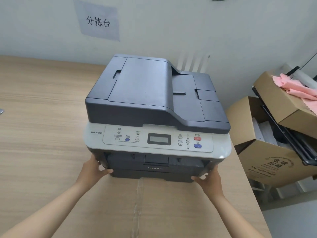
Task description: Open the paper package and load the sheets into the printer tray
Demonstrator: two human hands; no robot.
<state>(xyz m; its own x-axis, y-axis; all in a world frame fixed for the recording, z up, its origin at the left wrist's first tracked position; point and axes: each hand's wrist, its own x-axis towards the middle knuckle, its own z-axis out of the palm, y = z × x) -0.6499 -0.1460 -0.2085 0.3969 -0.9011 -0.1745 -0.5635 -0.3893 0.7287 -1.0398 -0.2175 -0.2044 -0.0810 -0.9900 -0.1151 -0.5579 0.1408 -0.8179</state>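
Note:
A dark grey and light grey printer (154, 103) stands on a wooden table (39, 117), its control panel facing me. The paper tray (152, 174) is the dark drawer at the bottom front, pushed in. My left hand (95, 170) grips the printer's lower left front corner, thumb on the tray front. My right hand (208, 177) grips the lower right front corner the same way. A flat brown cardboard package (154, 208) with a taped seam lies in front of the printer, under its front edge. No loose sheets are visible.
Two open cardboard boxes (274, 152) are stacked off the table's right edge, the upper one holding pink cloth (296, 88). A paper sign (97, 21) hangs on the wall behind. A small grey object (1, 111) shows at the left edge.

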